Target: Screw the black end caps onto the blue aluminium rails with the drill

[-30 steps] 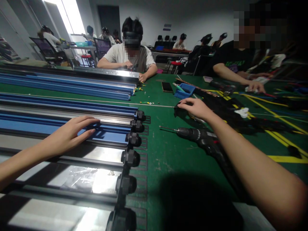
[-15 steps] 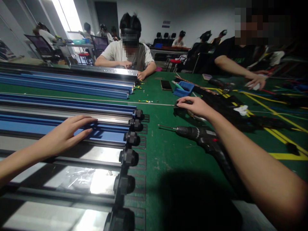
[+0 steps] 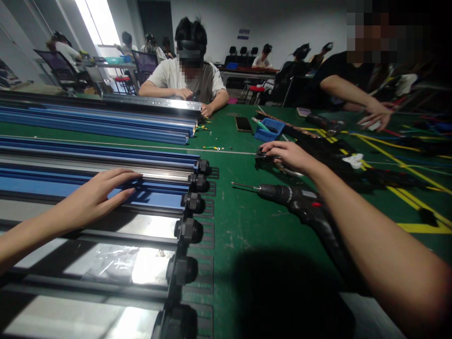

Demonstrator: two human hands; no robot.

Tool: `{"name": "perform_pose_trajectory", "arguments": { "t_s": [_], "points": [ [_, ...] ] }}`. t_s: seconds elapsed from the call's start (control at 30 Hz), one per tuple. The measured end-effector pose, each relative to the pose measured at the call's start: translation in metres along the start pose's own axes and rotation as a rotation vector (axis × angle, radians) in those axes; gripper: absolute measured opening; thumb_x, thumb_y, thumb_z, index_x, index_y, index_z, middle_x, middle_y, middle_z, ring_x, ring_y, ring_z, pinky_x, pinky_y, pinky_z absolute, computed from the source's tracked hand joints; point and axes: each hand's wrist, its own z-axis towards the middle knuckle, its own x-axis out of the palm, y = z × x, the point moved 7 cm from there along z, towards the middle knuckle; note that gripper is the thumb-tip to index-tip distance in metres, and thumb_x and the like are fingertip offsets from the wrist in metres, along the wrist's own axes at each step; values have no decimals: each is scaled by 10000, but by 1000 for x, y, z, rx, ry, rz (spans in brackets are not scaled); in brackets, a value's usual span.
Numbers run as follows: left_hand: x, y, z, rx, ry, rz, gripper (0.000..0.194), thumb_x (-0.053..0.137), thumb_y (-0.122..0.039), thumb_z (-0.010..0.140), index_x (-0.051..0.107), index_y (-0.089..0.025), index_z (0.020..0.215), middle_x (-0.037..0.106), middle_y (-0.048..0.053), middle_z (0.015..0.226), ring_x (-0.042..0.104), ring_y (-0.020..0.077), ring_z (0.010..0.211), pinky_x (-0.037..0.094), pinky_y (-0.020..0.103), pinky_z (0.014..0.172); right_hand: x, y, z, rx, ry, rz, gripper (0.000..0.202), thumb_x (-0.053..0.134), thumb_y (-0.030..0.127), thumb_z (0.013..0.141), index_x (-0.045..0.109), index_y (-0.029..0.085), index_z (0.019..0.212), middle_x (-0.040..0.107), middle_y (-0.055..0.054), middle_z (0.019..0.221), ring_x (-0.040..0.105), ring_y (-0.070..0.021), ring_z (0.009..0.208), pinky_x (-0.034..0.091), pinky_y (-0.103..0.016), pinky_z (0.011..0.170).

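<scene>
My left hand rests with its fingers apart on a row of long metal and blue profiles. Black cable glands and slotted end pieces stand at the profiles' right ends. Across the table, my right hand has its fingers curled on a small black object, whose shape is partly hidden beneath the hand. A black power drill with a long bit lies just below that hand, its bit pointing left.
Behind are more blue profiles, a phone, a blue tray and a short yellow-green wire. Black, yellow and blue cables spread at the right. One person sits opposite; another person's hand reaches in at the right.
The other person's hand at the right has shifted slightly left. My right hand has barely moved, its fingers curling a little lower on the black object. My left hand stays in place.
</scene>
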Motion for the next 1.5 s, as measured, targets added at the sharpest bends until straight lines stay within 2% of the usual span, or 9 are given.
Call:
{"name": "perform_pose_trajectory", "arguments": {
  "t_s": [0.1,0.4,0.47,0.67,0.93,1.23,1.4,1.5],
  "points": [
    [0,0,0,12,-7,-1,542,457,-554,1012,486,-297,1488,534,48,1505,502,297,1365,381,427,1173,0,-2,0,-1,7,12,166,639,342,796,726,263,913,699,-20,1260,620,-242,1005,454,-302,641],
    [1,1,1,18,-6,1,542,463,-554,1005,491,-304,1484,540,39,1503,509,288,1368,388,423,1182,0,2,-3,-10,5,-8,195,692,381,788,734,252,928,709,-33,1223,546,-158,724,403,-311,578],
    [1,2,1,18,-14,1,545,466,-558,1000,498,-307,1482,549,38,1496,513,291,1368,395,422,1179,0,3,-3,-16,5,-6,193,693,377,792,737,249,929,712,-36,1213,548,-160,735,400,-311,583],
    [0,3,1,14,-37,-2,558,468,-584,983,516,-325,1475,566,34,1484,527,302,1360,408,428,1172,0,3,-2,-7,1,-1,173,670,352,794,735,248,915,701,-37,1252,605,-228,938,427,-313,622],
    [0,1,1,6,-17,0,570,455,-593,990,507,-301,1476,555,45,1497,512,308,1370,395,444,1181,0,1,-2,-8,1,5,164,654,355,791,724,258,903,698,-28,1270,623,-242,981,451,-316,622],
    [-1,-1,1,-2,-9,-4,563,463,-583,991,499,-312,1484,557,44,1496,516,317,1368,396,463,1179,-1,0,-1,-35,11,-22,211,660,387,771,713,247,919,699,-40,1267,615,-195,799,452,-310,572],
    [0,0,1,7,-18,-9,559,475,-580,987,517,-309,1474,570,37,1482,514,302,1369,392,424,1179,0,-3,0,-18,11,5,184,671,374,769,703,249,900,704,-37,1251,566,-153,686,418,-310,542],
    [-1,-1,1,12,-12,-6,558,468,-573,995,515,-294,1476,567,42,1481,510,294,1366,386,410,1176,0,-1,-1,-25,8,1,167,669,367,778,703,254,895,706,-36,1242,568,-159,695,421,-317,555]
  ]
}}
